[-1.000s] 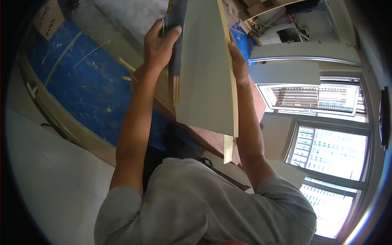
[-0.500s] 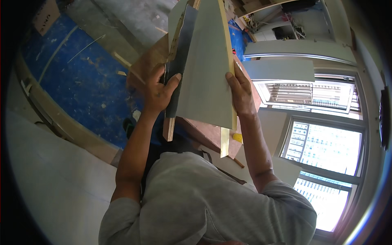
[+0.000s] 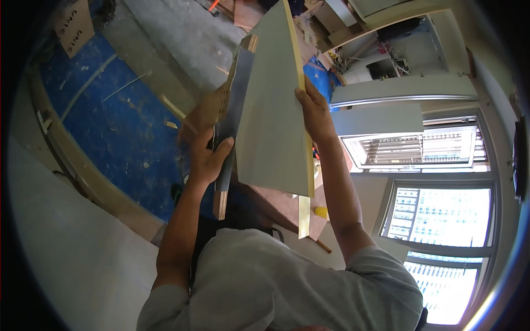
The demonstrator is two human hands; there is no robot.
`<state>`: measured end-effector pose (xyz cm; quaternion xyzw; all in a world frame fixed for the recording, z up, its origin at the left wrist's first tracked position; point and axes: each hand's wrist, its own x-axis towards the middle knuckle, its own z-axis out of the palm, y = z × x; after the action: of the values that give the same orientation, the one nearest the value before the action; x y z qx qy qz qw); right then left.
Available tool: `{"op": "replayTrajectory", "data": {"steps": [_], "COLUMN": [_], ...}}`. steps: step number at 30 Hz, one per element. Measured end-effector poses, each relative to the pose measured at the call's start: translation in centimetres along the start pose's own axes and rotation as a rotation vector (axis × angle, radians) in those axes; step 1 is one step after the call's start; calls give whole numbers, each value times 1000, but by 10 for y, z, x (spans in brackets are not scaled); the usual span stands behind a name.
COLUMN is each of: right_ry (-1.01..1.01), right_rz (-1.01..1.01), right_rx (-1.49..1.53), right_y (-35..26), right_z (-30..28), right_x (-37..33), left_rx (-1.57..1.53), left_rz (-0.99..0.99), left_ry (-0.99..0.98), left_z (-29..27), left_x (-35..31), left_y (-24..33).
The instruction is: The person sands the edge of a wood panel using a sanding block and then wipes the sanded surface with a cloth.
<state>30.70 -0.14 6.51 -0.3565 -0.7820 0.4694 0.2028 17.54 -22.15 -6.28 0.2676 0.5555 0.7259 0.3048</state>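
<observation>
Before me stands a light grey panel (image 3: pixel 270 118) with a yellowish edge, tilted and seen mostly from its broad face. My right hand (image 3: pixel 316 110) is closed around its right edge, thumb on the grey face. Along the panel's left side runs a dark-faced plywood strip (image 3: pixel 233 105) with layered wood at its ends. My left hand (image 3: pixel 205 160) grips that strip near its lower end, with the thumb on the dark face and the fingers mostly hidden behind. A narrow pale yellow strip (image 3: pixel 304 218) sticks out below the panel's near end.
A brown board surface (image 3: pixel 276 201) lies beneath the panel, with a yellow roll-like object (image 3: pixel 321 212) near it. Blue sheeting (image 3: pixel 132 138) with wood scraps covers the floor at left. Windows (image 3: pixel 441 218) line the right; a cabinet (image 3: pixel 406 52) with clutter is at the far right.
My right hand has shifted farther along the panel's edge. My left hand and the plywood strip sit lower in view, and the strip's far end now shows. The whole view has tilted.
</observation>
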Motion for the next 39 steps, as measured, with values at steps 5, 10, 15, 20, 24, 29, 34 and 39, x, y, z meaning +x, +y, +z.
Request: {"op": "replayTrajectory", "data": {"steps": [5, 10, 15, 20, 24, 29, 34, 39], "right_ry": [-20, -105, 0, 87, 57, 47, 9, 29], "right_rz": [99, 126, 221, -45, -66, -74, -129, -54], "right_rx": [206, 199, 178, 251, 149, 115, 225, 195], "right_y": [13, 23, 21, 18, 37, 49, 18, 5], "right_z": [-5, -12, -7, 11, 0, -10, 11, 10], "right_x": [69, 123, 130, 65, 45, 49, 59, 55], "left_rx": [79, 83, -51, 67, 124, 181, 170, 180], "left_rz": [194, 225, 99, 398, 389, 497, 520, 475], "left_ry": [15, -1, -23, -78, -155, -96, -9, -101], "left_z": [-13, -15, -10, 40, 82, 104, 113, 99], "left_x": [1, -1, -1, 9, 36, 87, 221, 135], "left_y": [-6, -15, -15, 10, 43, 30, 24, 26]}}
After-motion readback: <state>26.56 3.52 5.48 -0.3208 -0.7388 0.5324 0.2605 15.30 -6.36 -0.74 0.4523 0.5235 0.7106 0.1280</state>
